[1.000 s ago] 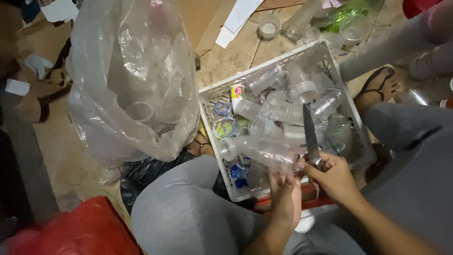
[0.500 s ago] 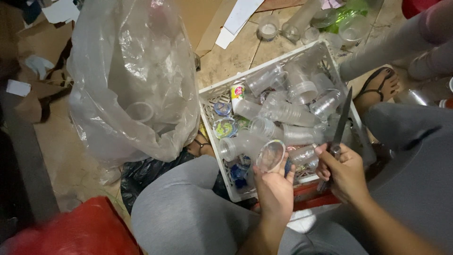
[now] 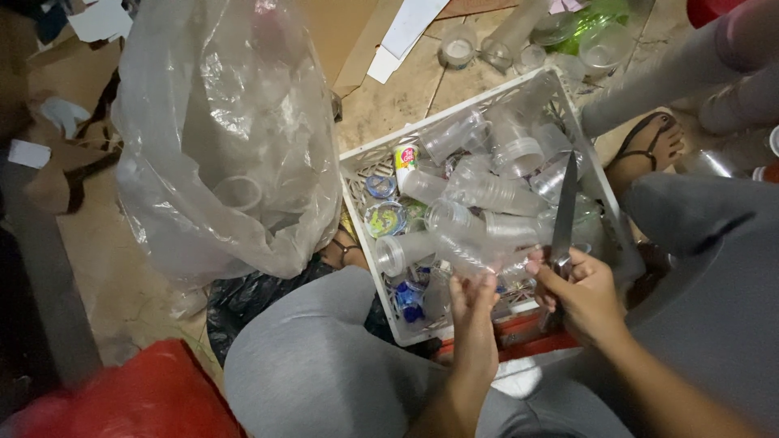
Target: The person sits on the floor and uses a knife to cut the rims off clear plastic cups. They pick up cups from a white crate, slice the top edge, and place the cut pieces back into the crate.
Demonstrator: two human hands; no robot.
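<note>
One knife (image 3: pixel 564 207) | blade upright, tip away | right hand (image 3: pixel 583 294) clasps handle

Crate (image 3: pixel 357 174) at centre, on floor, in front of person's knees. Inside crate: heap of cups (image 3: pixel 487 191) across middle and right, lids (image 3: pixel 385 217) at left. Big plastic bag (image 3: pixel 219 138) stands just left of crate, touching its left wall; a cup or two inside it, hard to count.

Left hand (image 3: pixel 473 320) over crate's near edge, at a cup (image 3: pixel 466 251). Right hand (image 3: pixel 580 296) just right of it, holding knife (image 3: pixel 563 212), blade pointing away over crate. Sandalled foot (image 3: pixel 649 146) right of crate. More cups (image 3: pixel 527 36) on floor behind crate.
</note>
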